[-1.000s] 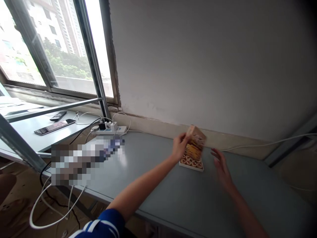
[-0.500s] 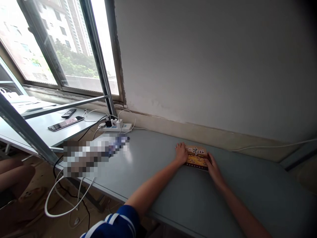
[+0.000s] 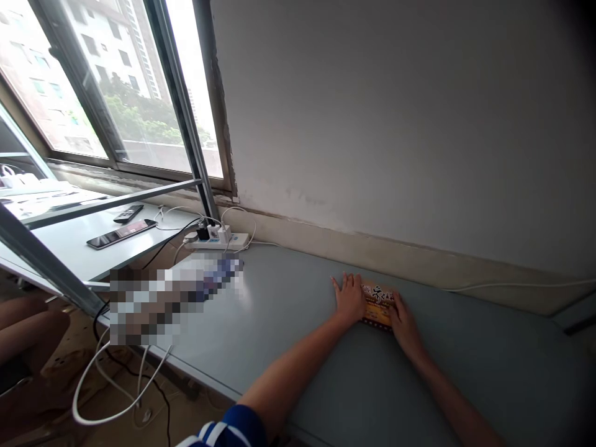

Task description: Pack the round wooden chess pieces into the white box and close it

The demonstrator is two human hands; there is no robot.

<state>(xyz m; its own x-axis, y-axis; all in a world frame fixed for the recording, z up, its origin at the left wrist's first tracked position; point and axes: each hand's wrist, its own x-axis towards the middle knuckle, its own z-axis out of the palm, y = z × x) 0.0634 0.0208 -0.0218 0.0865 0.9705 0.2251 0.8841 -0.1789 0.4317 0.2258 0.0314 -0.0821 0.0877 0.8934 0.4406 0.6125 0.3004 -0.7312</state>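
A small Chinese chess box, orange and dark red with large dark characters on top, lies on the grey desk near the wall. Against its left part rests my left hand, its fingers spread out and partly covering that end. On the opposite end, my right hand grips the edge, the thumb on the near side. The fingers of that hand are partly hidden behind the box's right end.
A white power strip with plugged-in chargers sits by the wall. A blurred item covers the desk's left end. A phone and a remote lie on the neighbouring table. Cables hang down left; another person's leg shows there.
The box has shifted slightly right and toward me in the view, with both hands following. My left hand's fingers are more spread and cover more of its left end. The view has turned slightly.
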